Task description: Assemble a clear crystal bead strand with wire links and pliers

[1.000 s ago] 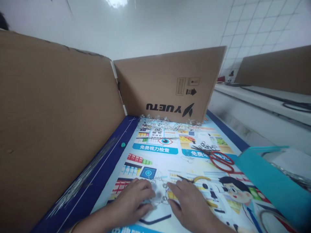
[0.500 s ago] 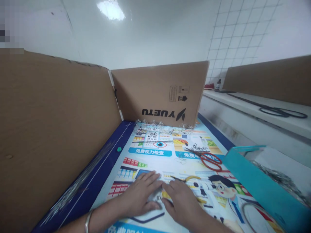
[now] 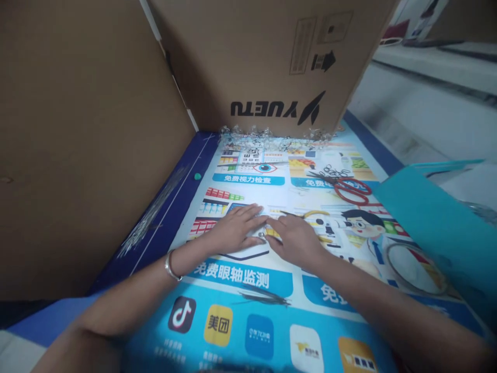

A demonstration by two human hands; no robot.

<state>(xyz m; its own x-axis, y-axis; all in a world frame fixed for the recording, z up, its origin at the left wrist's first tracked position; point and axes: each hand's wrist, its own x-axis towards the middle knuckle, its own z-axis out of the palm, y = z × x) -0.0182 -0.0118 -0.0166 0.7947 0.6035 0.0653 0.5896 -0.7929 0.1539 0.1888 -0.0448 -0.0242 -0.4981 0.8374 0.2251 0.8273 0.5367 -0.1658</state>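
Both my hands rest on a colourful printed poster (image 3: 248,331) that covers the table. My left hand (image 3: 235,229) lies flat with its fingers stretched out over a small clear piece with metal beads (image 3: 262,234). A silver bangle (image 3: 170,265) is on that wrist. My right hand (image 3: 295,239) lies next to the left one, palm down. Its fingertips touch the same small piece. Most of the piece is hidden under the fingers. Yellow-handled pliers (image 3: 315,213) lie just beyond my right hand.
Cardboard walls stand at the left (image 3: 77,129) and back (image 3: 264,57). Clear beads (image 3: 267,134) line the back wall's base. Red scissors (image 3: 352,189) and black rings (image 3: 331,171) lie far right, a teal box (image 3: 435,223) at the right edge. Thin wires (image 3: 147,223) lie left, dark strands (image 3: 264,297) near me.
The view has tilted down and nearer, so my forearms and the poster's lower part show. My hands stay together on the small piece, the left fingers now stretched flatter over it.
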